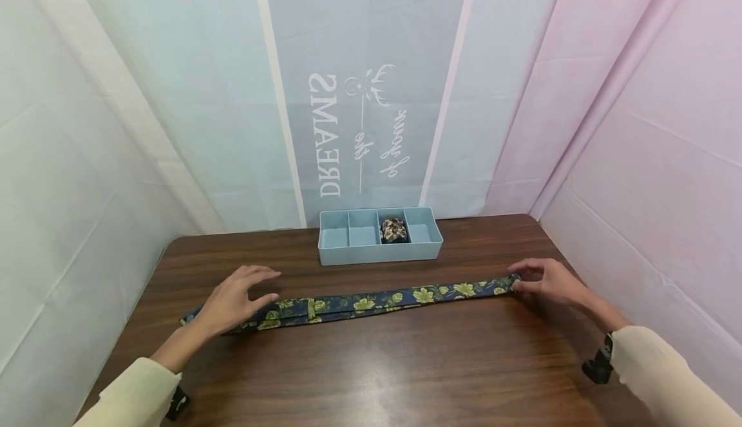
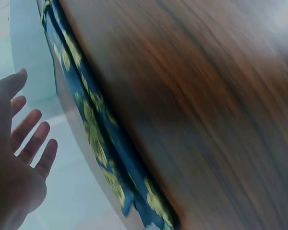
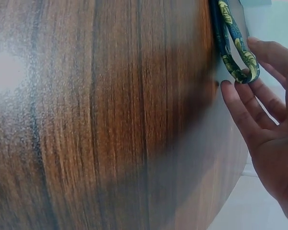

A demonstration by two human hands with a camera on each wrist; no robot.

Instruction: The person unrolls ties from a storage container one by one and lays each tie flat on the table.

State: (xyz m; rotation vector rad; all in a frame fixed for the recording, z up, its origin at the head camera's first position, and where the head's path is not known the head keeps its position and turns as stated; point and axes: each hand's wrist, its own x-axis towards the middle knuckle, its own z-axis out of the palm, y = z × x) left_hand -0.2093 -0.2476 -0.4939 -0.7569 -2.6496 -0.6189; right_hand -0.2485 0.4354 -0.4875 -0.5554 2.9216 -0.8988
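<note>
A navy necktie [image 1: 394,299] with yellow-green flowers lies folded lengthwise across the table, a narrow loop round it left of the middle. My left hand [image 1: 232,301] hovers over its left part, fingers spread and holding nothing; in the left wrist view the hand [image 2: 19,143] stands apart from the necktie [image 2: 93,120]. At the right end, my right hand [image 1: 547,282] pinches the fold between thumb and fingers. The right wrist view has this folded end [image 3: 247,67] as an open bend, slightly raised, with the fingertips [image 3: 229,88] right at it.
Behind the necktie stands a light blue box [image 1: 379,254] with several compartments. A rolled bundle of dark floral fabric [image 1: 394,230] sits in its third compartment from the left. The brown wooden table [image 1: 371,362] ends at a printed curtain [image 1: 371,40], and pale cloth hangs on both sides.
</note>
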